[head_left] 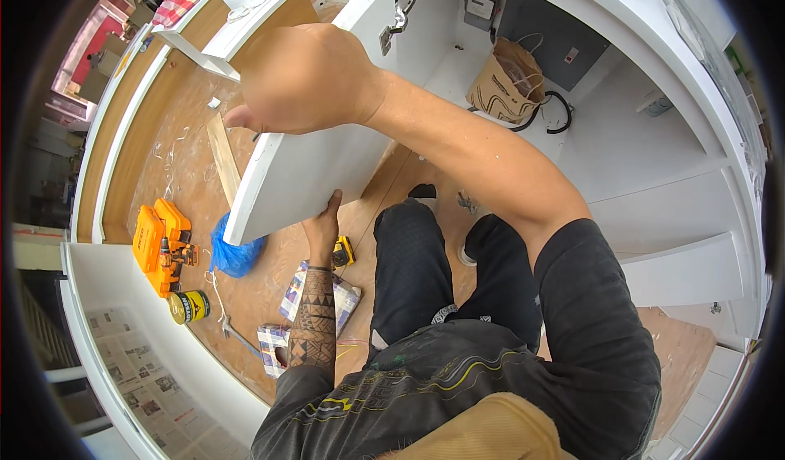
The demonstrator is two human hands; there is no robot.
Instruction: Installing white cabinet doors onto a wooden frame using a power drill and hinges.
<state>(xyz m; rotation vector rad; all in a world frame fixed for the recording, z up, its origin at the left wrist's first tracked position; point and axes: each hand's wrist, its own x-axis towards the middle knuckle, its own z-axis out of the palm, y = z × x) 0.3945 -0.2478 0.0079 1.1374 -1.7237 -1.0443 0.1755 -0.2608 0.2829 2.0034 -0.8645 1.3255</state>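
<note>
A white cabinet door point(307, 170) stands swung out in front of me, with a metal hinge point(398, 22) near its far end. My left hand point(322, 227) grips the door's lower edge, its thumb or a finger lying against the white face and the others partly hidden. Above the door's upper edge, my right hand point(315, 80) is closed, the fingers curled and partly blurred. A small dark tip shows just below that hand, but what it holds is hidden. My right arm reaches across over the door.
A paper bag point(504, 80) stands inside the white cabinet point(589, 145). Left on the wooden floor are an orange toolbox point(149, 243), a drill point(176, 253), a blue plastic bag point(235, 247), a tin point(189, 306) and a wood strip point(222, 156). A yellow-black tool point(343, 251) lies by my left wrist.
</note>
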